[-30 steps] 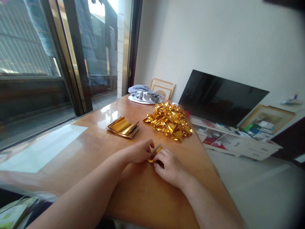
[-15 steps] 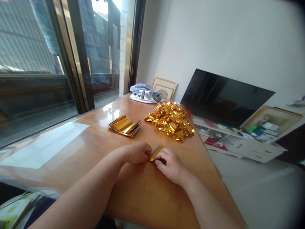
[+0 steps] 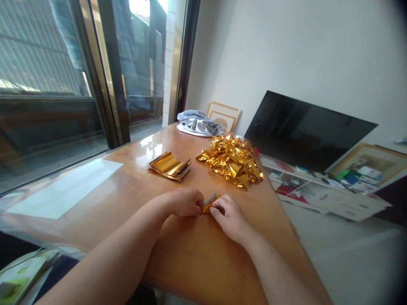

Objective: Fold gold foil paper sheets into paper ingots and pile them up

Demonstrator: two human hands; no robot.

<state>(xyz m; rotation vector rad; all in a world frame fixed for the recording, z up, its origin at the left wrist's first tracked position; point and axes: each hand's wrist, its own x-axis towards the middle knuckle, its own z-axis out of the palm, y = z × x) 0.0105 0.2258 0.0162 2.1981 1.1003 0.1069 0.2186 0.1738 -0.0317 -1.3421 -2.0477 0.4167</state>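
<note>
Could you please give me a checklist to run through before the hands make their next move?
1. Left hand at the small gold paper: ok, fingers at its left end.
2. Right hand at the same paper: ok, thumb and fingertips at its right side.
3. Paper stack apart from both hands: ok, farther up the table.
4. Gold pile apart from both hands: ok, right of the stack.
5. Paper's edges lined up: cannot tell, fingers partly hide them.
</note>
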